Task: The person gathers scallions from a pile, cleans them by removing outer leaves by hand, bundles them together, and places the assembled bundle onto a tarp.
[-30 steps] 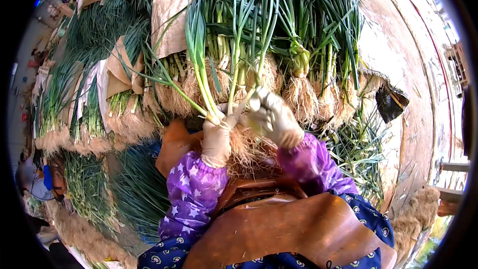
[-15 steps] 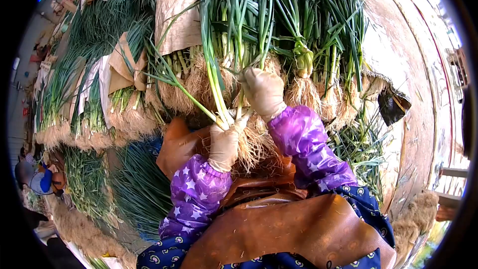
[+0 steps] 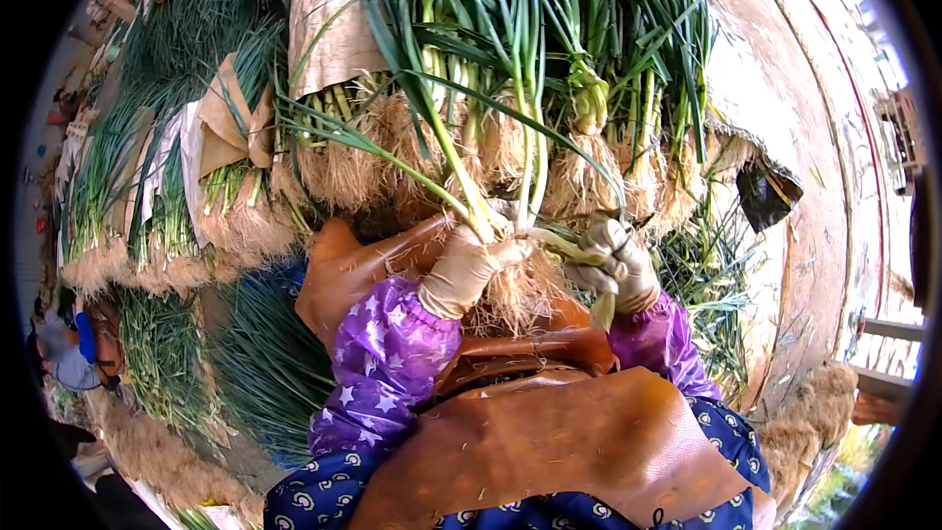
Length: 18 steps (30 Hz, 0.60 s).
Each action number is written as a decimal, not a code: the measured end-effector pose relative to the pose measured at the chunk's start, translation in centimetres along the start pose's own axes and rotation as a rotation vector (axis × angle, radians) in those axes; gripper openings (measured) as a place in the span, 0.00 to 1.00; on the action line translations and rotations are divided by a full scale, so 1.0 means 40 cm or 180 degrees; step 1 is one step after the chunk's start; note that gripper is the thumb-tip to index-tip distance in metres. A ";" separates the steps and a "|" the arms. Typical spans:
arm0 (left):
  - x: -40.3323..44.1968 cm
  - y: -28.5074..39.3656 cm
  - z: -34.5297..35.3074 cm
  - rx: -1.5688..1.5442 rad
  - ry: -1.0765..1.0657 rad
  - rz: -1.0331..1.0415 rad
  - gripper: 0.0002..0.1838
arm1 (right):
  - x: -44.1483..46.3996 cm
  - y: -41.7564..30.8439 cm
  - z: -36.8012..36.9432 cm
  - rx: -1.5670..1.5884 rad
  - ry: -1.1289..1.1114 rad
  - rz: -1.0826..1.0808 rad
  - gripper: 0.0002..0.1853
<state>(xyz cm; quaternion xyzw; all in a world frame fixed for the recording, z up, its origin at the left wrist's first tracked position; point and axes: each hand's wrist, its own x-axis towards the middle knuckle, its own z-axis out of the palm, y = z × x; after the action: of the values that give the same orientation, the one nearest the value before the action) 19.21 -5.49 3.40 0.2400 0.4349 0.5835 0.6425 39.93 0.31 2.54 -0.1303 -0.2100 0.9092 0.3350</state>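
Scallions (image 3: 463, 180) rise from left hand (image 3: 467, 267); right hand (image 3: 620, 265) apparently grips leaf (image 3: 559, 242).

One camera, worn on the person's head, looks forward and steeply down over the brown apron (image 3: 549, 442) at six o'clock, which lies closest to the lens. The left hand (image 3: 466, 270) comes near the dial's centre, the right hand (image 3: 618, 265) toward three. The wide, bowed view takes in leafy bunches (image 3: 579, 49) around twelve and, far off between eight and nine, another person (image 3: 71, 358).
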 end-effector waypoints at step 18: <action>0.031 0.005 -0.010 0.0903 -0.0122 0.0037 0.21 | -0.616 -0.115 -0.398 -0.0922 0.1963 0.0009 0.19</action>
<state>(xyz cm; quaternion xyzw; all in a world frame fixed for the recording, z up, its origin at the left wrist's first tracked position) 18.69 -4.36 3.00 0.3420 0.4993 0.5153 0.6068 66.78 -8.20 -6.90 -0.4456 -0.2256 0.7882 0.3596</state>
